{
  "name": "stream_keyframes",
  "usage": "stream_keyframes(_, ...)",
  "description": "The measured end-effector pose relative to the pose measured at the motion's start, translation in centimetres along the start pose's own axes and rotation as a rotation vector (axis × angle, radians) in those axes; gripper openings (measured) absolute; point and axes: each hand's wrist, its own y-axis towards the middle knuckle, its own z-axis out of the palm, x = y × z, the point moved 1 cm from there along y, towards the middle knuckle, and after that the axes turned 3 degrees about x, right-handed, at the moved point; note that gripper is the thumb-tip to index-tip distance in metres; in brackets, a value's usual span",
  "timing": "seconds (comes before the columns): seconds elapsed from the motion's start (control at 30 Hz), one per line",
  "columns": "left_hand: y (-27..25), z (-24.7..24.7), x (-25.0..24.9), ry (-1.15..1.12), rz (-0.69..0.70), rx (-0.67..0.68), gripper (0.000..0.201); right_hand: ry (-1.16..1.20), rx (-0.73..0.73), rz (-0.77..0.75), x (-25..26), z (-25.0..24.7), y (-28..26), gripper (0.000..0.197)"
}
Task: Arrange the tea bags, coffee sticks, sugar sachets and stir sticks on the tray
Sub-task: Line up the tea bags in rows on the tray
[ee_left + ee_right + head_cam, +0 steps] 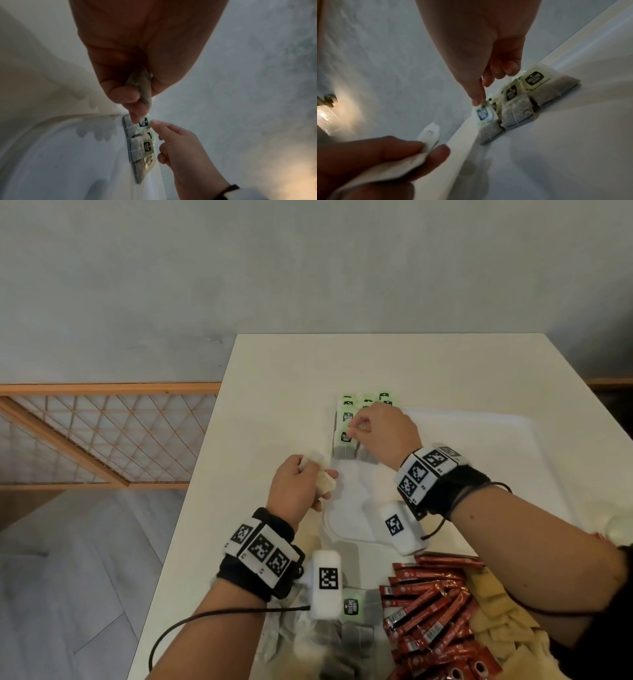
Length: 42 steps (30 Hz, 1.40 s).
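From the head camera I see my right hand (376,433) over the row of grey paper tea bags with pale green tags (346,433), which lie along the left rim of the white rectangular plastic tray (479,440) in the middle of the white worktop (274,371); its thumb and forefinger pinch one tag. My left hand (294,484) sits just off the tray's left edge, fingers curled round a further tea bag (317,470). Near the worktop's front edge lie the loose tea bags (356,611), the red foil coffee sticks (428,611) and some tan paper sachets (496,628), none yet on the tray. In the left wrist view the held bag (145,92) is clamped between thumb and fingers above the row (137,146), with the right hand's fingertips (154,123) at a tag. In the right wrist view the right fingertips (477,100) nip the tag of the nearest bag (486,121) on the tray's rim. I judge the tea-bag step is in hand; next I must square this bag, then lay the left hand's bag beside it. I see no stir sticks, and the piles run off the frame.
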Motion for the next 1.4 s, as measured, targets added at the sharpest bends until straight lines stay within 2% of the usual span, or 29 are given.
stream_keyframes(0.1,-0.6,0.7,-0.4,0.016,0.027,0.052,0.017,0.156,-0.031,-0.023,0.0,-0.7,-1.7,0.017)
stream_keyframes(0.17,-1.0,1.4,-0.6,0.04,0.046,0.082,0.018,0.238,0.017,-0.058,0.3,-0.9,-3.2,0.018)
stream_keyframes(0.27,-1.7,2.4,-1.1,0.072,0.078,0.133,0.015,0.276,0.101,-0.1,0.2,-1.0,-5.4,0.02)
stream_keyframes(0.33,-2.1,3.0,-1.3,0.162,0.115,0.148,0.011,0.272,0.071,-0.107,-0.4,-1.3,-6.6,0.017)
stream_keyframes(0.5,-2.3,3.7,-0.6,0.503,0.245,-0.055,0.021,0.268,-0.048,0.028,-2.4,-1.8,-8.9,0.017)
stream_keyframes(0.67,-3.7,5.9,-1.5,0.758,0.422,0.021,0.02,0.32,-0.042,0.155,-3.3,-1.9,-10.2,0.012)
stream_keyframes(0.77,-4.1,6.9,-1.9,0.891,0.463,0.036,0.023,0.375,-0.071,0.201,-3.6,-2.4,-10.7,0.012)
stream_keyframes(0.87,-3.9,6.7,-2.2,0.915,0.459,0.008,0.021,0.398,-0.145,0.19,-3.9,-3.5,-11.1,0.013)
stream_keyframes(0.97,-3.9,6.5,-2.3,0.826,0.46,0.015,0.019,0.379,-0.111,0.189,-4.6,-4.3,-10.8,0.013)
stream_keyframes(1.07,-3.2,6.2,-2.1,0.647,0.387,0.011,0.018,0.372,-0.021,0.187,-5.2,-4.6,-10.6,0.015)
stream_keyframes(1.13,-2.5,5.8,-1.7,0.533,0.247,0.056,0.024,0.373,0.084,0.197,-5.6,-4.6,-10.5,0.02)
stream_keyframes(1.2,-2.2,5.1,-1.4,0.42,0.097,0.126,0.03,0.41,0.153,0.219,-5.8,-4.7,-10.2,0.017)
stream_keyframes(1.3,-1.8,3.9,-1.2,0.26,-0.02,0.168,0.034,0.393,0.174,0.212,-6.2,-4.5,-9.1,0.017)
stream_keyframes(1.4,-1.1,2.8,-1.0,0.163,-0.074,0.158,0.038,0.384,0.194,0.22,-6.1,-4.0,-7.4,0.011)
